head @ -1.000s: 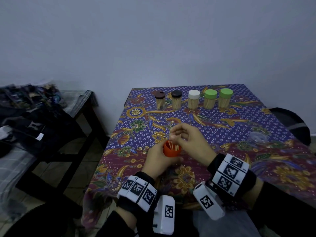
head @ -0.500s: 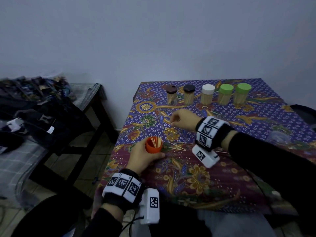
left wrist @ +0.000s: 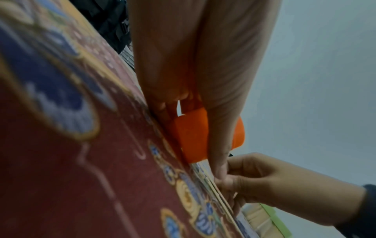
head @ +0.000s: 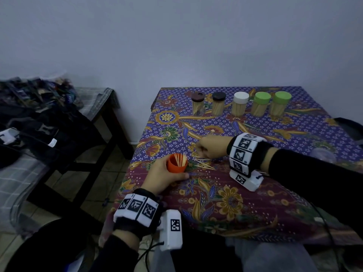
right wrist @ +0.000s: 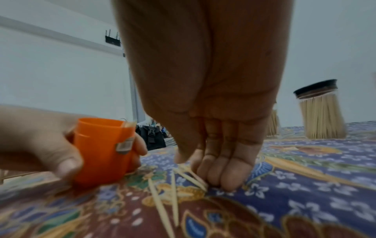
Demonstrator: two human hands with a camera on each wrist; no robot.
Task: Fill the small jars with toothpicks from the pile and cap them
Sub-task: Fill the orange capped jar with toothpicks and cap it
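My left hand [head: 163, 175] grips a small orange jar [head: 176, 163], uncapped and upright on the patterned tablecloth, with several toothpicks standing in it. My right hand [head: 206, 149] is just right of the jar, fingers curled down onto the loose toothpicks [head: 204, 163] lying on the cloth. In the right wrist view the right hand [right wrist: 195, 170] pinches a few toothpicks [right wrist: 191, 177] between thumb and fingertips, beside the orange jar [right wrist: 101, 149]. In the left wrist view, the left hand's fingers [left wrist: 203, 80] wrap around the orange jar [left wrist: 191, 136].
Several capped jars full of toothpicks stand in a row at the table's far edge, from a brown-capped jar [head: 198, 104] to a green-capped jar [head: 281, 103]. A clear plastic piece [head: 322, 154] lies at the right. A side table with dark clothing [head: 39, 124] stands at the left.
My right hand left the jar's mouth and went down to the loose toothpicks on the cloth, where its fingers closed on some. My left hand keeps holding the jar, which now stands slightly further left.
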